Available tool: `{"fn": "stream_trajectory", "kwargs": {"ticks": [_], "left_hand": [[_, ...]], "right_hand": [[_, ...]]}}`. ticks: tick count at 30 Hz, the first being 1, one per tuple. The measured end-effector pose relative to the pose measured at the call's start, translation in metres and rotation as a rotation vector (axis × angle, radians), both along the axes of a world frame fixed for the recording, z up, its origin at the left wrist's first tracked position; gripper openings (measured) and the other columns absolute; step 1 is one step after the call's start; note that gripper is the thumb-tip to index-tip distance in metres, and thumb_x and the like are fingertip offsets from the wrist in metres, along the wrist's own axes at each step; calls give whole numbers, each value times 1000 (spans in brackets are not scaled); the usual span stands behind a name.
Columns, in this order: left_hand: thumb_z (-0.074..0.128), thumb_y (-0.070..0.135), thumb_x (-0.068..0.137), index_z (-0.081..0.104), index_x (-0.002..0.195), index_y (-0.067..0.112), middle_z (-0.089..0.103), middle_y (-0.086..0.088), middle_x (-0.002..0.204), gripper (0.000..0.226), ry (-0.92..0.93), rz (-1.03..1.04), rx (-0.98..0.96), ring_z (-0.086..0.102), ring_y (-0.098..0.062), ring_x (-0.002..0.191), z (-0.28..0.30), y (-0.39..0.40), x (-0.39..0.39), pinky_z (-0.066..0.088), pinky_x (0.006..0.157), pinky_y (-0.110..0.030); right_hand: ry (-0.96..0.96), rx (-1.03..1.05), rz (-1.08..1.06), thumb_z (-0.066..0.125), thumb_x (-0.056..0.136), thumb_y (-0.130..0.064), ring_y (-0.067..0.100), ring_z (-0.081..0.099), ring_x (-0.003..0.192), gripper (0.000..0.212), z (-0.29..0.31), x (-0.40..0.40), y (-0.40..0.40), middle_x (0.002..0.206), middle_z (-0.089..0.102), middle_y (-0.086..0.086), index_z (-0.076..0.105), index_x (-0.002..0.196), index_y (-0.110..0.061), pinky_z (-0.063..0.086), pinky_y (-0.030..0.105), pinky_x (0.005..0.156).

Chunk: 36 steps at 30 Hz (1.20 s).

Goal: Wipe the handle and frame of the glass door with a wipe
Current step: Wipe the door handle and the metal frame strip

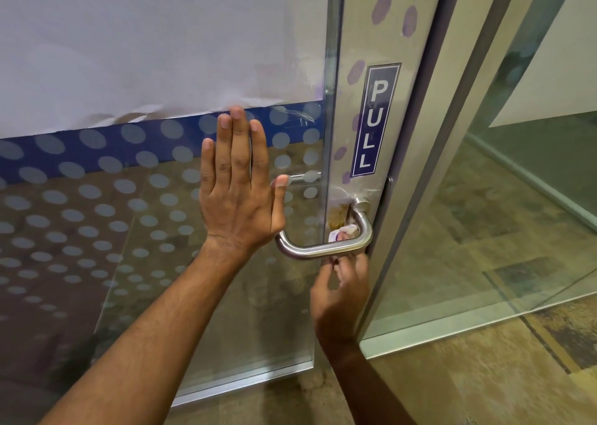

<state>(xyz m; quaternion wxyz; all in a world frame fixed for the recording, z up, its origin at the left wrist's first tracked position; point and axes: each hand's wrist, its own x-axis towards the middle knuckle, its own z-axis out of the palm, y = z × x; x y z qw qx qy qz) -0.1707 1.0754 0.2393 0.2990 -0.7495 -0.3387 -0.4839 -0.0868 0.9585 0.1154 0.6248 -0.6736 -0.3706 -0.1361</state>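
The glass door has a dotted film, a blue band and a metal frame carrying a blue PULL sticker. Purple smudges and a brown stain mark the frame near the handle. My left hand lies flat with straight fingers against the glass, just left of the steel lever handle. My right hand reaches up from below and pinches a white wipe, which is pushed behind the handle's bar against the frame. Part of the wipe is hidden by the bar and my fingers.
A fixed glass panel stands to the right of the door frame, with a room visible behind it. White paper covers the upper glass of the door. Patterned brown carpet covers the floor below.
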Motion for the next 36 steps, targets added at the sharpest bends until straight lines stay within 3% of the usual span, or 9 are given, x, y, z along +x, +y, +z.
{"fn": "stream_trajectory", "kwargs": {"ticks": [3,7,10,16,20,25,29,32,36], "left_hand": [[38,36,99,20,149,-5,15,-23,153,67,-7,9,-2,-21,-16,151,-1,1,0,-7,125,-37],[36,37,100,7,151,-3,16,-24,153,71,-6,2,9,-21,-16,151,-1,1,0,-7,125,-37],[36,37,99,5,149,0,15,-24,152,70,-1,-1,9,-21,-15,151,-1,1,1,-7,125,-37],[36,37,100,8,150,-4,15,-24,152,70,-8,4,3,-22,-15,151,0,2,0,-8,125,-37],[36,37,100,12,150,-5,13,-24,154,70,-6,12,-9,-22,-15,151,0,1,1,-8,125,-37],[33,38,101,2,149,-1,-12,-9,165,70,14,22,-10,-23,-15,150,0,1,0,-9,125,-37],[36,36,99,13,150,-5,13,-24,154,70,-15,12,-9,-21,-15,151,-2,2,2,-7,125,-37],[36,37,99,6,150,-2,15,-24,152,71,-18,3,-4,-21,-15,151,-3,3,1,-7,125,-37],[34,38,101,5,150,1,15,-24,153,68,-10,-5,15,-19,-16,151,-4,4,2,-6,125,-38]], "right_hand": [[-149,-31,158,56,83,12,8,38,138,37,-16,-1,6,136,48,22,60,121,12,36,23,113],[-294,-104,217,45,86,9,36,25,147,52,-27,14,15,157,27,21,43,137,14,30,53,117],[-379,-123,245,48,81,7,41,20,148,69,-21,25,20,159,20,23,27,146,12,19,53,121],[-477,-174,199,59,75,3,41,20,148,74,-15,27,15,157,21,26,31,142,16,16,54,121],[-545,-162,166,66,73,2,40,13,150,87,-8,30,18,163,5,19,20,146,14,12,52,122],[-531,-216,104,65,74,-9,43,7,150,91,3,31,29,162,3,22,18,149,12,5,52,122],[-523,-257,157,62,80,-11,47,11,148,82,-4,25,27,159,11,30,22,146,17,10,58,120],[-503,-288,170,63,82,-11,49,14,147,78,-13,21,20,155,18,35,26,142,19,22,64,115],[-478,-309,122,61,80,-19,44,8,149,87,-6,18,26,161,6,28,18,149,13,8,53,122]]}}
